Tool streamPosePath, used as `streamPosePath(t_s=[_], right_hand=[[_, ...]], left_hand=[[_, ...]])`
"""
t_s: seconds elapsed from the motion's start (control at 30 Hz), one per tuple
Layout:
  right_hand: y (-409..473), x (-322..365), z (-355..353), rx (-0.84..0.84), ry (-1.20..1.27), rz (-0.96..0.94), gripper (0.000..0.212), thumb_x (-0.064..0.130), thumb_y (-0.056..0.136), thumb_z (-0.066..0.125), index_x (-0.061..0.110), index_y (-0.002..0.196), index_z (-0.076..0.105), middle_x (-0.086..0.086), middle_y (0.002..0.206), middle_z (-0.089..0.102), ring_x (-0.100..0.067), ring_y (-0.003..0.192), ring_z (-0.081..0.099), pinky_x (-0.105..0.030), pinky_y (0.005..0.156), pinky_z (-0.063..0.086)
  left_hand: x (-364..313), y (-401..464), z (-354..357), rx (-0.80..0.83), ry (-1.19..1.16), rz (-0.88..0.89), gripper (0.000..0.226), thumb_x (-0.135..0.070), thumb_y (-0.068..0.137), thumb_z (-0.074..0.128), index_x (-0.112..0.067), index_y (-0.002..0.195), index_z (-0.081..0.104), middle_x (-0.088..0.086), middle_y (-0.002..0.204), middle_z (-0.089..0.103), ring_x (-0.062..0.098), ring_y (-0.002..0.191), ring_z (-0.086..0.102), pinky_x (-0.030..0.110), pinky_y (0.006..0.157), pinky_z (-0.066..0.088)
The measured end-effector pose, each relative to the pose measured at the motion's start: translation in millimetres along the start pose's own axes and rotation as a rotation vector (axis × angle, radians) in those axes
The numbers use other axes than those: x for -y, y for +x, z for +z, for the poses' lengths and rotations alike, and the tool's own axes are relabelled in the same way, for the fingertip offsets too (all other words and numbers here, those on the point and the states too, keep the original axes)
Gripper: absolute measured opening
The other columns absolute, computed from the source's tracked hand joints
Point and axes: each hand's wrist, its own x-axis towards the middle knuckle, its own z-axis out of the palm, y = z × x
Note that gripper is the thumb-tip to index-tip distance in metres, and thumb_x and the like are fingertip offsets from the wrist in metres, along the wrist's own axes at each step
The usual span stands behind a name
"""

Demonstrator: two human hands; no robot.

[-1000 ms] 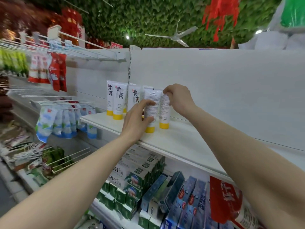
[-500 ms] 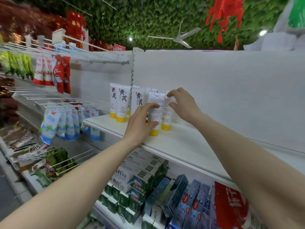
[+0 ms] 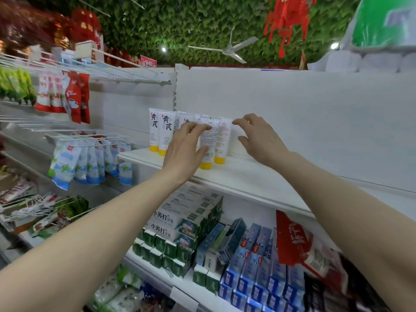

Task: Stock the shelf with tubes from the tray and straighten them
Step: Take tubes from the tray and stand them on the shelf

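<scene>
Hands, left (image 3: 184,152) & right (image 3: 258,138), fingers spread, by upright tubes (image 3: 208,143) on white shelf (image 3: 258,179); leafy ceiling (image 3: 180,25) w/ fan (image 3: 227,49).

boxed toothpaste (image 3: 180,224), hanging blue pouches (image 3: 90,161), ceiling fan (image 3: 227,50)

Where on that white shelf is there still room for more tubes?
The white shelf is bare to the right of the last yellow-capped tube, below the right hand and onward along the back panel. The left end is crowded with standing tubes, where the left hand reaches.
</scene>
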Motion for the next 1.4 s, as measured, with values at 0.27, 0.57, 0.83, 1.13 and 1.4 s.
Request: streamPosePath(t_s=[0.27,0.57,0.83,1.13,1.4], right_hand=[[-115,20,-56,0.007,-0.301,-0.092,0.037,0.021,0.092,0.059,0.014,0.128,0.056,-0.014,0.121,0.058,-0.035,0.100,0.056,-0.043,0.081,0.043],[-281,29,-129,0.184,-0.448,0.080,0.040,0.027,0.089,0.061,0.017,0.128,0.054,-0.009,0.120,0.059,-0.030,0.105,0.056,-0.045,0.087,0.044],[-439,6,-195,0.283,-0.535,0.289,0.039,0.024,0.081,0.069,0.014,0.117,0.060,-0.010,0.109,0.063,-0.035,0.092,0.060,-0.043,0.073,0.047],[-628,-47,-263,0.381,-0.568,0.508,0.041,0.025,0.082,0.062,0.014,0.121,0.057,-0.011,0.111,0.060,-0.034,0.094,0.057,-0.043,0.076,0.045],[-812,-112,-307,0.499,-0.491,0.712,0.043,0.032,0.083,0.048,0.012,0.120,0.059,-0.012,0.109,0.062,-0.035,0.092,0.059,-0.040,0.072,0.045]], left_hand=[[-45,-59,-25,0.092,0.090,0.110,0.047,-0.024,0.089,0.063,-0.030,0.133,0.048,0.002,0.136,0.046,0.025,0.123,0.043,0.037,0.091,0.042],[-140,-144,-12,0.238,-0.061,0.316,0.049,-0.026,0.087,0.065,-0.029,0.133,0.049,0.003,0.132,0.048,0.025,0.119,0.045,0.039,0.095,0.044],[-256,-216,27,0.335,-0.226,0.527,0.051,-0.026,0.084,0.069,-0.025,0.131,0.052,0.005,0.127,0.053,0.026,0.115,0.049,0.039,0.097,0.044],[-413,-319,109,0.518,-0.358,0.706,0.050,-0.024,0.080,0.073,-0.020,0.127,0.056,0.008,0.120,0.057,0.032,0.105,0.052,0.042,0.089,0.045],[-569,-432,198,0.748,-0.486,0.749,0.049,-0.025,0.080,0.071,-0.021,0.127,0.055,0.008,0.123,0.055,0.033,0.110,0.051,0.042,0.091,0.045]])
